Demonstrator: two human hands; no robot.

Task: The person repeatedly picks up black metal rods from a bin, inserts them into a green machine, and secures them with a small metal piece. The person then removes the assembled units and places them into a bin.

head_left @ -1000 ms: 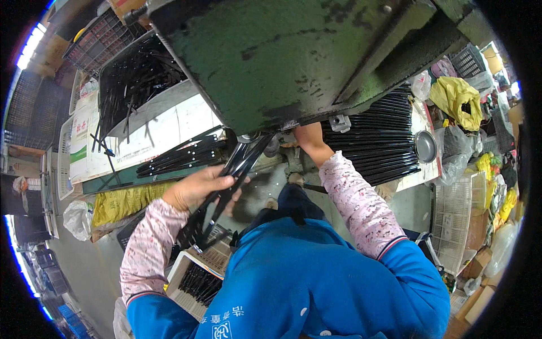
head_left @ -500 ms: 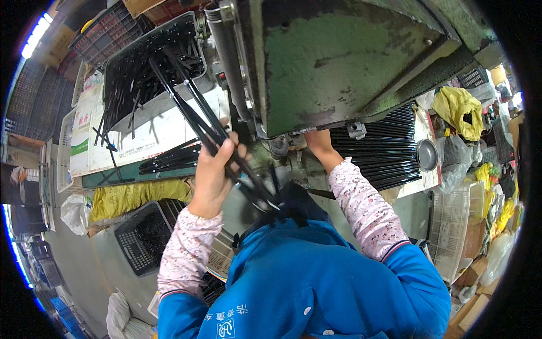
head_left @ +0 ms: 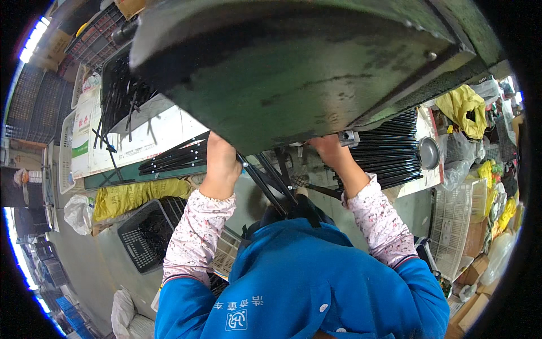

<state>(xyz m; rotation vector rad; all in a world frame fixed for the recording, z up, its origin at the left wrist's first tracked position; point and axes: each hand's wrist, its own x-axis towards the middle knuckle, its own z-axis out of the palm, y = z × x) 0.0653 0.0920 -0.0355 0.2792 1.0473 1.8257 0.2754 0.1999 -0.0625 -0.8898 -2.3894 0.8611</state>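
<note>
My left hand [head_left: 222,161] is raised to the lower edge of the green machine housing [head_left: 282,96], which hides its fingertips. A folding set of slim black metal tubes [head_left: 264,182] with silvery rivets slants down from beside this hand toward my lap. The hand appears closed round its upper part, although the grip itself is covered. Farther right, my right hand [head_left: 332,151] reaches under the same housing edge, next to a small metal block [head_left: 349,138]. Its fingers are out of sight, so what they touch does not show.
Many black tubes lie in a row [head_left: 387,150] on the right-hand bench, beside a round metal dish [head_left: 429,153]. More black tubes [head_left: 175,155] lie on the left bench, near a bin of black parts [head_left: 121,85]. A black crate [head_left: 144,234] stands on the floor at left.
My left hand has carried the black tubes from above the left bench to beneath the machine housing. The view has shifted, with the housing covering more of the left bin. My right hand stays at the machine.
</note>
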